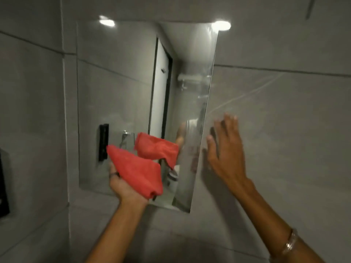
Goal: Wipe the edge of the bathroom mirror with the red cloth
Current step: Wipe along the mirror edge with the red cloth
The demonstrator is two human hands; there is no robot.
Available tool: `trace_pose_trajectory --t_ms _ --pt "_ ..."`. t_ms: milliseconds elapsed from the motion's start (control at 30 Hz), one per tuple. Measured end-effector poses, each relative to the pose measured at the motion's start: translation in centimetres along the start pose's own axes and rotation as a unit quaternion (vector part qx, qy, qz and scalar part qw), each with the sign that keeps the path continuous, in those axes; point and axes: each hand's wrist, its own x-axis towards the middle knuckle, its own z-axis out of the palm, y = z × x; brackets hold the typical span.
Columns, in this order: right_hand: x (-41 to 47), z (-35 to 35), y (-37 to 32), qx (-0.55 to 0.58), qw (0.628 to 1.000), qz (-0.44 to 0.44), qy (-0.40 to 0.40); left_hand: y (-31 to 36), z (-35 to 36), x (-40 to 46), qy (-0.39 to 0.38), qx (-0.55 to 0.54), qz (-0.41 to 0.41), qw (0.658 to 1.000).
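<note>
A frameless bathroom mirror (117, 88) hangs on the grey tiled wall, tilted in my view. My left hand (123, 185) grips a folded red cloth (138, 169) in front of the mirror's lower part, close above its bottom edge. The glass shows the cloth's reflection just above and to the right of it. My right hand (226, 149) rests flat with fingers spread on the wall tile, right beside the mirror's right edge, and holds nothing.
A black fixture (2, 185) is mounted on the wall at the far left. The mirror reflects a doorway, a black holder and a chrome tap. A bracelet (289, 242) sits on my right wrist. Grey tiles (284, 111) surround the mirror.
</note>
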Motion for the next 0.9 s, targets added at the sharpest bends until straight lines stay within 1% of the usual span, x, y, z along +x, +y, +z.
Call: trace_pose_trajectory --t_ms 33,67,133,167,200,233,267,300,333,367,467,533,567,667,700,733,767,833,867,900 --pt "1.9 -0.7 0.7 -0.028 0.999 -0.008 0.037 0.8 1.7 1.8 -0.034 0.015 0.039 0.999" --pt "4.1 -1.5 1.2 -0.053 0.996 -0.016 0.069 1.7 4.6 4.0 -0.042 0.039 0.067 0.996" --pt "7.7 -2.6 2.5 -0.096 0.991 -0.023 0.093 2.7 9.7 6.6 -0.085 0.137 0.115 0.980" --pt "9.2 -2.8 3.2 -0.112 0.989 -0.029 0.088 2.3 11.4 8.2 -0.112 0.205 0.143 0.962" --pt "10.2 -2.6 3.8 -0.123 0.989 -0.037 0.079 1.7 12.7 9.7 -0.141 0.299 0.199 0.923" --pt "11.0 -2.2 4.3 -0.136 0.987 -0.047 0.075 1.1 14.1 11.3 -0.161 0.429 0.280 0.843" --pt "11.4 -1.6 4.8 -0.156 0.983 -0.055 0.078 0.3 15.0 12.9 -0.162 0.566 0.349 0.730" --pt "11.4 -0.9 5.4 -0.180 0.978 -0.060 0.090 -0.6 15.5 13.9 -0.138 0.659 0.409 0.616" --pt "11.7 -0.2 5.8 -0.197 0.972 -0.065 0.106 -1.4 16.0 14.9 -0.116 0.714 0.453 0.521" --pt "11.6 0.5 6.1 -0.206 0.969 -0.064 0.119 -2.0 16.1 15.2 -0.099 0.734 0.462 0.487" --pt "12.1 1.2 6.8 -0.219 0.964 -0.066 0.139 -2.6 17.9 16.5 -0.091 0.726 0.504 0.458" --pt "12.2 1.3 6.9 -0.228 0.960 -0.069 0.146 -2.3 21.2 16.8 -0.081 0.737 0.506 0.441" --pt "12.2 1.4 7.0 -0.230 0.959 -0.071 0.148 -2.2 23.4 16.8 -0.069 0.739 0.507 0.439" --pt "12.3 1.5 7.0 -0.230 0.958 -0.071 0.156 -2.4 29.1 16.7 -0.050 0.742 0.489 0.456" --pt "12.3 1.6 7.1 -0.231 0.958 -0.070 0.158 -2.5 30.4 16.6 -0.055 0.744 0.487 0.454" --pt "12.3 1.7 7.1 -0.231 0.958 -0.070 0.158 -2.7 31.1 16.5 -0.069 0.745 0.493 0.444" --pt "12.3 1.7 7.2 -0.230 0.957 -0.072 0.159 -2.8 31.3 16.4 -0.090 0.746 0.502 0.428" --pt "12.3 1.8 7.4 -0.231 0.957 -0.073 0.161 -3.2 30.5 16.2 -0.156 0.745 0.524 0.382" --pt "12.3 1.8 7.4 -0.232 0.956 -0.075 0.161 -3.4 29.7 16.1 -0.195 0.742 0.538 0.349" --pt "12.2 1.8 7.3 -0.232 0.956 -0.076 0.160 -3.5 28.4 16.1 -0.235 0.740 0.551 0.306"
